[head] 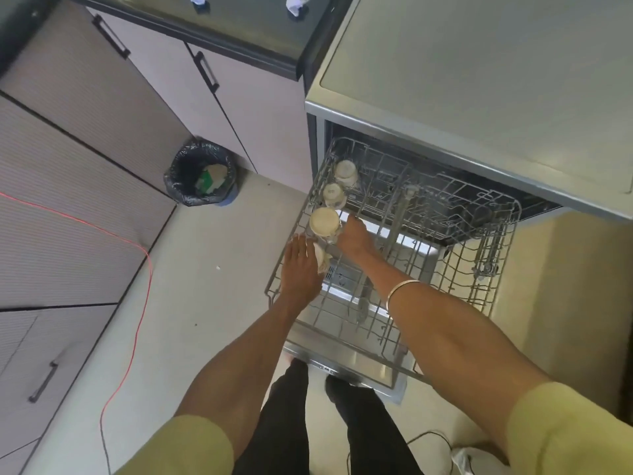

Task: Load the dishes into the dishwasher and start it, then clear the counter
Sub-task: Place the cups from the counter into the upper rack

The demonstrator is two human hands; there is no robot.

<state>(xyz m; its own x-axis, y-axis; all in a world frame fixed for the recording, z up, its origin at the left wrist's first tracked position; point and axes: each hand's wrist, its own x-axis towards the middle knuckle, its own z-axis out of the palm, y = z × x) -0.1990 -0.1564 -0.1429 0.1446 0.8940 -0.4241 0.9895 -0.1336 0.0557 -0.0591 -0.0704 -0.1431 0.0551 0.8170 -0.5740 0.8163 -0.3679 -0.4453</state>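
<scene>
Dishwasher [445,80] open at right, upper rack [428,269] pulled out toward the near side over the lowered door [356,368]. Along the rack's left edge, three cups upside down in a row: far cup [346,172], middle cup [333,194], near cup [324,221]. Right hand [354,236] curled against the near cup's right side, gripping it; a bangle [400,292] on that wrist. Left hand [301,265] at the rack's near left corner, fingers straight, resting on a pale cup [322,258] just near of the row; grip wide, holding nothing. On the floor at far left, a bin [202,173] lined with a black bag. Red cable [137,303] across the floor at left. On the dark desk [239,25] at the far side, two crumpled white scraps.
</scene>
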